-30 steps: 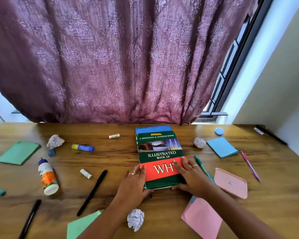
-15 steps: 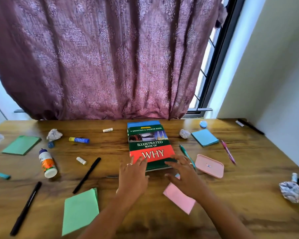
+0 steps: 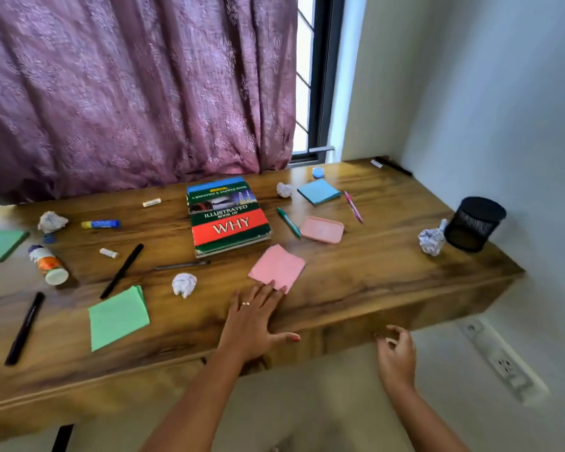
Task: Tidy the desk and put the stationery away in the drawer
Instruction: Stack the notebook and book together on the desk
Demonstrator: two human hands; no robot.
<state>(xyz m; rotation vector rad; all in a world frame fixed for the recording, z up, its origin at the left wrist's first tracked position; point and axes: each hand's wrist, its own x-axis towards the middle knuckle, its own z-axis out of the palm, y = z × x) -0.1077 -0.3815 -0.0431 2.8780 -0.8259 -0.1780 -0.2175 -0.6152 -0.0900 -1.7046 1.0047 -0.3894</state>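
Note:
A wooden desk (image 3: 372, 275) carries scattered stationery. The green and red book (image 3: 228, 216) lies in the middle. A pink paper sheet (image 3: 277, 266) lies in front of it. My left hand (image 3: 253, 321) rests flat on the desk's front edge, fingers straight, fingertips touching the pink sheet. My right hand (image 3: 396, 355) is below the desk's front face, fingers loosely curled, holding nothing. A green pen (image 3: 288, 222), a pink pen (image 3: 353, 206), a pink case (image 3: 322, 229), blue sticky notes (image 3: 318, 191) and black markers (image 3: 122, 270) lie around. No drawer front is clearly distinguishable.
A black mesh pen cup (image 3: 473, 223) stands at the right end beside a crumpled paper ball (image 3: 432, 241). Another paper ball (image 3: 184, 284), a green sheet (image 3: 118, 316), a glue bottle (image 3: 49, 265) and a glue stick (image 3: 101, 224) lie on the left. A wall socket strip (image 3: 503, 363) runs low on the right.
Both hands left the book and drew back. My left hand now lies on the desk edge; my right hand dropped below the desk front. The view pulled back and swung right.

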